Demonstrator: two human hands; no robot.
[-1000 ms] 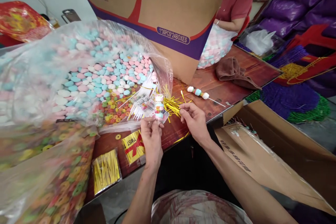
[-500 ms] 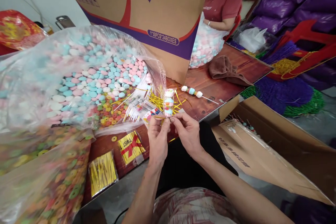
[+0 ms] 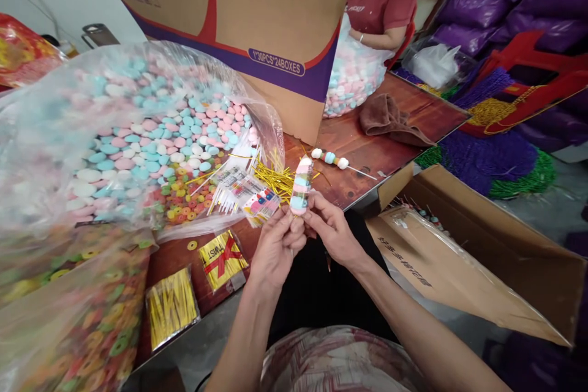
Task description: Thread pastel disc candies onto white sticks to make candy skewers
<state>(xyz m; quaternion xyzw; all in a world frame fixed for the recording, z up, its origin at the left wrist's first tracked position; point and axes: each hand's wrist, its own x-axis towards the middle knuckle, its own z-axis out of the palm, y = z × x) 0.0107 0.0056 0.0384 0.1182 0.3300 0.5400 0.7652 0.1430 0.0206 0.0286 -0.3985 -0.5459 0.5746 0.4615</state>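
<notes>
Right hand moved beside left hand, fingers of both clamped on wrapped candy

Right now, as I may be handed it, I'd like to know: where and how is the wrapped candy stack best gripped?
Probably by the far end of the wrapped candy stack, pinched across its narrow width, coming from across the table. That end is free, while the left hand and right hand crowd its near end.
</notes>
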